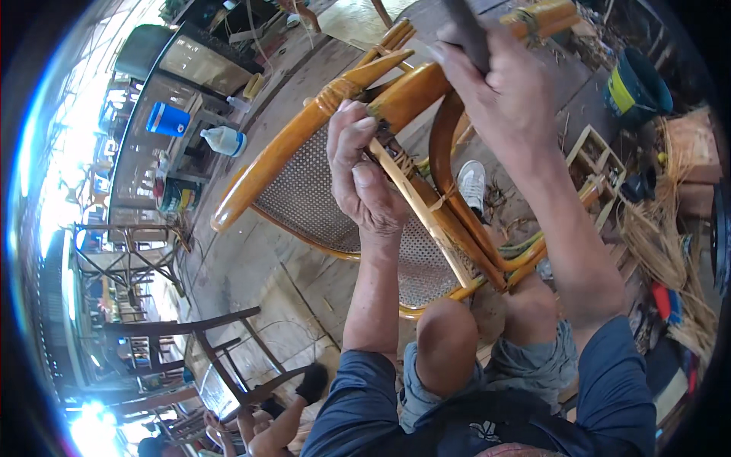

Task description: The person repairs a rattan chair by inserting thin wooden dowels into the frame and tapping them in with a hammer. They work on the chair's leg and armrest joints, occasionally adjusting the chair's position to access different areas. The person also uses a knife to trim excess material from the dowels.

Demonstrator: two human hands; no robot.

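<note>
A glossy orange-brown rattan chair [270,179] with woven cane mesh [299,174] lies tipped in front of my knees. My left hand [364,171] is closed near a bound joint of the frame, its fingers around the upper end of a pale wooden stick [415,199]. That stick slants down to the right across the chair's rails. Raised above the frame on the right, my right hand [506,95] is wrapped around the dark handle [466,34] of a tool. The tool's far end runs out of the picture, so its kind cannot be made out.
Bundles of loose fibre [659,236] and a dark bucket with a yellow band [638,87] stand at the right. At the left are a blue container [167,119], a whitish jug [224,141] and a dark chair frame [221,354]. Another person's leg [285,426] shows at lower left.
</note>
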